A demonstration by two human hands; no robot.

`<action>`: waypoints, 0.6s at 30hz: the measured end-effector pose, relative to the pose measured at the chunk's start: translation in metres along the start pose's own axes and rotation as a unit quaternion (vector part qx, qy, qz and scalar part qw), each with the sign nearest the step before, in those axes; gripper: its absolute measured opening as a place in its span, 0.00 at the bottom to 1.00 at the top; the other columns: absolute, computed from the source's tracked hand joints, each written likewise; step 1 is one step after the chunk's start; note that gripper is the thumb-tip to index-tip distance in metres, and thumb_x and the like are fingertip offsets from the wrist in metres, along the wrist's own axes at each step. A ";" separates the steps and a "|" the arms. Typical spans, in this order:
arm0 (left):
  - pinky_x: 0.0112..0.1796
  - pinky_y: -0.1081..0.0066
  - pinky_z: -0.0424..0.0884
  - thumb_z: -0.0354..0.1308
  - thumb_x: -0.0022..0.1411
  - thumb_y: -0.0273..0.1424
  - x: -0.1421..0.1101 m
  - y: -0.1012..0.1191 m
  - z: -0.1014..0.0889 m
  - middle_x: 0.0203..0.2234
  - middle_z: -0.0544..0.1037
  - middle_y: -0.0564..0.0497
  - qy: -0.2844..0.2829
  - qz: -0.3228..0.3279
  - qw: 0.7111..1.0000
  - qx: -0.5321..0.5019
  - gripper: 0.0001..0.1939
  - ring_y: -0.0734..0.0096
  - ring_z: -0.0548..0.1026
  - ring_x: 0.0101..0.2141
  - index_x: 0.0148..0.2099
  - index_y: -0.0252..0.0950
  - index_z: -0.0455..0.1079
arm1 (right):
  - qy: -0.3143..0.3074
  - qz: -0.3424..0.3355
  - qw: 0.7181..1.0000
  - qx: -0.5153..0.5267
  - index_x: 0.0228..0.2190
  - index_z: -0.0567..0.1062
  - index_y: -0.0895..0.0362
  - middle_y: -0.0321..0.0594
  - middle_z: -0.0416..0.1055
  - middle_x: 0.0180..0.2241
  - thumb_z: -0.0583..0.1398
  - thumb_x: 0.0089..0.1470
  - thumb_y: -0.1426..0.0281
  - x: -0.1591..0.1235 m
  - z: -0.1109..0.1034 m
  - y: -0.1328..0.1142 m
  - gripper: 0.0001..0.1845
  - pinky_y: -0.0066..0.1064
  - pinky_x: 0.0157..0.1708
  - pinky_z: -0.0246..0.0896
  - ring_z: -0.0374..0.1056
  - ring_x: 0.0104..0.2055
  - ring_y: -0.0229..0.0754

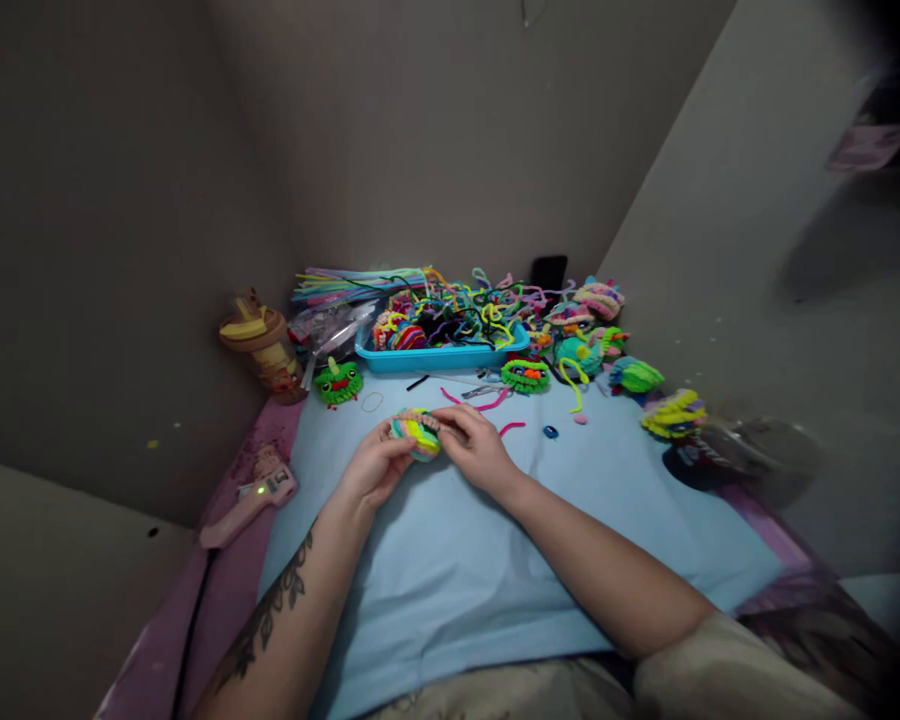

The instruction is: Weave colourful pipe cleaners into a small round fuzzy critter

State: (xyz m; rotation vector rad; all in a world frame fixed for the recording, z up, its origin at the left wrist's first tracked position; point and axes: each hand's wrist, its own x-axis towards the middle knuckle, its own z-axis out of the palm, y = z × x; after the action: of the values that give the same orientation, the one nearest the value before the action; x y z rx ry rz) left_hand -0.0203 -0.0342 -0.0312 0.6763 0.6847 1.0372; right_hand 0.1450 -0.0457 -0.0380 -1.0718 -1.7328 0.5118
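Observation:
A small striped ball of fuzzy pipe cleaners [418,436], yellow, teal and pink, is held above the blue cloth [450,560]. My left hand [379,460] grips it from the left, thumb across its front. On the other side, my right hand [476,445] pinches at its upper right edge with the fingers closed. Whether a loose strand lies between those fingertips is too small to tell. Beyond the hands lie pink pipe cleaner pieces [493,402] and metal pliers or scissors [484,391], partly blurred.
A blue tray [442,358] of tangled pipe cleaners stands at the back. Finished-looking fuzzy figures [339,383] sit around it, several on the right. At left are a lidded cup [264,350] and a pink glue gun [251,505] with its cord. A dark blue bead [550,432] lies right.

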 end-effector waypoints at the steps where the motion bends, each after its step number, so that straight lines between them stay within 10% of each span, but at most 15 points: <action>1: 0.39 0.72 0.72 0.63 0.45 0.18 0.001 0.000 -0.001 0.34 0.77 0.47 0.005 -0.003 1.000 -0.008 0.18 0.69 0.76 0.34 0.41 0.30 0.70 | 0.003 0.007 1.000 0.003 0.39 0.74 0.55 0.42 0.71 0.36 0.55 0.53 0.76 0.000 0.000 0.000 0.12 0.34 0.39 0.65 0.68 0.39 0.42; 18: 0.36 0.72 0.72 0.66 0.45 0.21 -0.004 -0.002 0.005 0.29 0.75 0.52 0.011 -0.020 1.000 -0.010 0.15 0.74 0.75 0.31 0.36 0.33 0.66 | -0.047 -0.074 0.995 -0.041 0.34 0.74 0.55 0.40 0.68 0.32 0.57 0.55 0.74 -0.002 0.000 0.001 0.07 0.33 0.37 0.65 0.66 0.36 0.41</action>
State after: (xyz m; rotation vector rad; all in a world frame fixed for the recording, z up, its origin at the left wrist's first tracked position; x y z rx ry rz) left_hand -0.0168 -0.0399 -0.0289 0.6320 0.7024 1.0154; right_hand 0.1461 -0.0467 -0.0395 -0.9798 -1.9136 0.4069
